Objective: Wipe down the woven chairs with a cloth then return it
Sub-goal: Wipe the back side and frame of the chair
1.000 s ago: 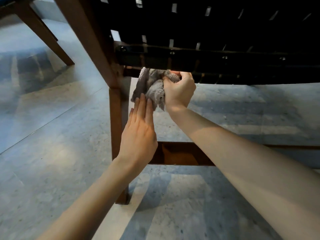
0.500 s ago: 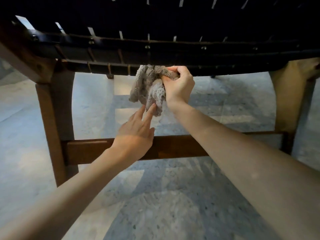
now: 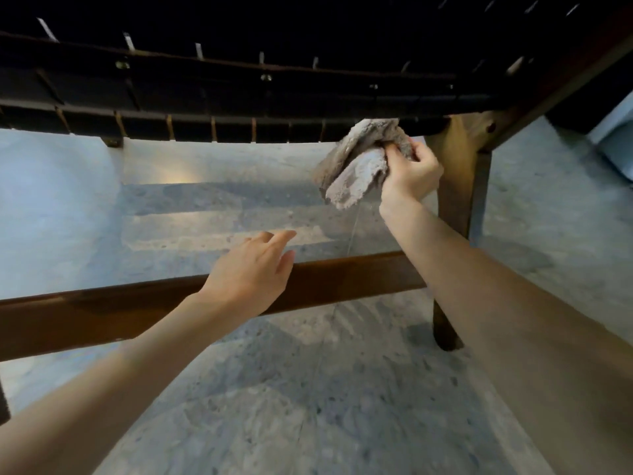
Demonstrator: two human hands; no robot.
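A woven chair (image 3: 239, 97) with dark straps and a brown wooden frame fills the top of the head view, seen from low down. My right hand (image 3: 409, 173) grips a bunched grey cloth (image 3: 356, 166) and holds it against the underside of the seat's front rail, close to the right front leg (image 3: 455, 200). A loose thread hangs down from the cloth. My left hand (image 3: 253, 269) hovers with relaxed fingers in front of the lower crossbar (image 3: 359, 274), holding nothing and apart from the cloth.
Grey speckled stone floor (image 3: 308, 389) lies under and around the chair. A pale object (image 3: 616, 138) shows at the far right edge behind the chair's slanted side rail.
My right hand has slid the cloth rightward along the seat rail from its left end to the right front leg. My left hand has let go of the cloth's hanging end and dropped lower.
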